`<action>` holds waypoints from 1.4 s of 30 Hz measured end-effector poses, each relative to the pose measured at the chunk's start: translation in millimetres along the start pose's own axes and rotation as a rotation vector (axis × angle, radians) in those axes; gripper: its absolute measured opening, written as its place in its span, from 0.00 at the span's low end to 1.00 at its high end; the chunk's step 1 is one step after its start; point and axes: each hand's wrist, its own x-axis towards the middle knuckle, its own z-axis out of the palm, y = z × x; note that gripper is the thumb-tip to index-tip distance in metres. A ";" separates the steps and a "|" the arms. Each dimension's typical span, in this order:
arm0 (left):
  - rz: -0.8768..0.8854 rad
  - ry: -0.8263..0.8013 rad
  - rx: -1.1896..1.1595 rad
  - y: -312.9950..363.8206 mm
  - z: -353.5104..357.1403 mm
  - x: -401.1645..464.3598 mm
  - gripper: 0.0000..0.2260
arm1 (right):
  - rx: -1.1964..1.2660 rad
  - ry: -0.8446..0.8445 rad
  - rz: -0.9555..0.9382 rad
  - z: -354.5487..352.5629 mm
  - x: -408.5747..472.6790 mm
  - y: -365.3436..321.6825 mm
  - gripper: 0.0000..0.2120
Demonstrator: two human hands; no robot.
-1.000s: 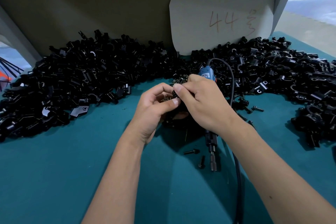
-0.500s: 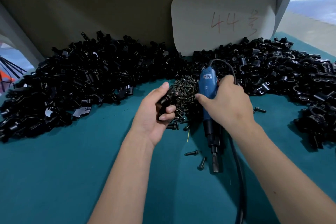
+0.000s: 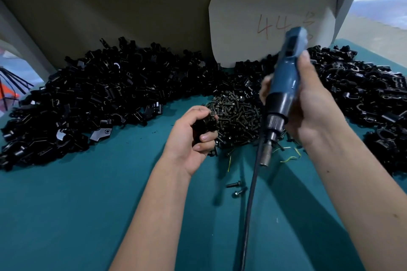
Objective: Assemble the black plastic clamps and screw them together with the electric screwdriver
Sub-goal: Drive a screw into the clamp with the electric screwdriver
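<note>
My left hand [image 3: 193, 138] grips a black plastic clamp [image 3: 203, 125] just above the teal table, at the left edge of a heap of dark screws [image 3: 237, 116]. My right hand [image 3: 312, 103] holds the blue electric screwdriver [image 3: 284, 86] lifted and tilted, its metal bit [image 3: 265, 156] pointing down to the right of the clamp, apart from it. The tool's black cable [image 3: 250, 204] hangs down toward me.
Large piles of black clamp parts [image 3: 105, 99] fill the back of the table, and more clamp parts [image 3: 363, 99] lie at the right. Two loose screws [image 3: 236, 188] lie on the teal mat [image 3: 88, 204]. A white card [image 3: 253, 17] marked 44 leans on the back wall.
My right hand has lifted the screwdriver off the table and raised it upright. My left hand keeps the clamp and has drifted slightly down.
</note>
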 end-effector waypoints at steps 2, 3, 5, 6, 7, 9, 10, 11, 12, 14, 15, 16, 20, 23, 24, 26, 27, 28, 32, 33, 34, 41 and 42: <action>-0.001 -0.027 0.047 0.6 -0.8 0.2 0.09 | 0.266 -0.095 0.012 5.1 -2.1 -4.4 0.23; 0.001 -0.039 0.082 0.7 -2.0 0.2 0.09 | 0.297 -0.114 -0.007 6.9 -2.6 -5.8 0.20; 0.009 -0.060 0.173 0.2 -4.3 1.2 0.10 | 0.254 -0.099 -0.089 11.4 -4.7 -6.9 0.16; 0.019 -0.071 0.230 -0.4 -5.3 1.4 0.11 | 0.217 -0.068 -0.150 13.9 -6.6 -7.3 0.15; 0.033 -0.080 0.292 -1.0 -6.0 1.5 0.11 | 0.182 -0.027 -0.219 16.2 -8.7 -7.9 0.14; 0.071 -0.090 0.432 -2.7 -6.1 1.5 0.08 | 0.134 0.059 -0.354 20.4 -12.6 -10.5 0.15; 0.089 -0.091 0.498 -3.5 -5.1 1.1 0.06 | 0.115 0.090 -0.417 21.8 -14.3 -11.8 0.17; 0.104 -0.091 0.552 -4.4 -4.1 1.0 0.05 | 0.099 0.111 -0.476 22.9 -15.6 -12.8 0.18; 0.114 -0.092 0.586 -5.4 -2.9 1.0 0.04 | 0.086 0.127 -0.527 24.1 -16.9 -13.4 0.18; 0.120 -0.103 0.608 -7.6 -0.8 1.3 0.03 | 0.068 0.145 -0.598 26.9 -19.8 -13.2 0.18; 0.120 -0.110 0.613 -8.5 -0.1 1.0 0.03 | 0.057 0.148 -0.622 28.4 -21.2 -12.2 0.17; 0.119 -0.115 0.621 -9.0 0.4 0.8 0.02 | 0.045 0.148 -0.642 29.7 -22.3 -10.6 0.16; 0.106 -0.114 0.662 -10.4 1.1 0.0 0.03 | 0.018 0.140 -0.688 32.0 -24.2 -3.9 0.11; 0.094 -0.096 0.673 -10.7 1.5 0.9 0.04 | 0.000 0.120 -0.702 33.5 -25.5 -2.5 0.11; 0.090 -0.093 0.673 -10.7 1.6 1.0 0.04 | -0.002 0.113 -0.702 33.9 -25.7 -2.3 0.11; 0.084 -0.101 0.673 -10.8 1.5 1.1 0.05 | -0.008 0.107 -0.703 34.7 -25.9 -1.4 0.11; 0.082 -0.108 0.674 -10.9 1.2 0.9 0.05 | -0.013 0.111 -0.707 35.0 -25.7 -0.8 0.10; 0.079 -0.112 0.675 -10.9 1.0 0.9 0.05 | -0.018 0.118 -0.712 35.2 -25.5 0.1 0.10; 0.078 -0.116 0.666 -10.6 -0.1 0.3 0.04 | -0.024 0.121 -0.728 36.2 -25.8 1.4 0.09; 0.079 -0.114 0.665 -10.7 -0.2 0.1 0.04 | -0.026 0.115 -0.732 36.2 -25.8 1.7 0.09; 0.079 -0.113 0.662 -10.6 -0.2 0.0 0.04 | -0.028 0.107 -0.734 36.3 -25.9 2.2 0.09; 0.064 -0.101 0.626 -11.0 0.0 -0.6 0.04 | -0.035 0.077 -0.744 38.0 -27.6 3.8 0.10; 0.063 -0.099 0.626 -11.0 0.1 -0.7 0.04 | -0.037 0.076 -0.746 38.0 -28.0 4.1 0.10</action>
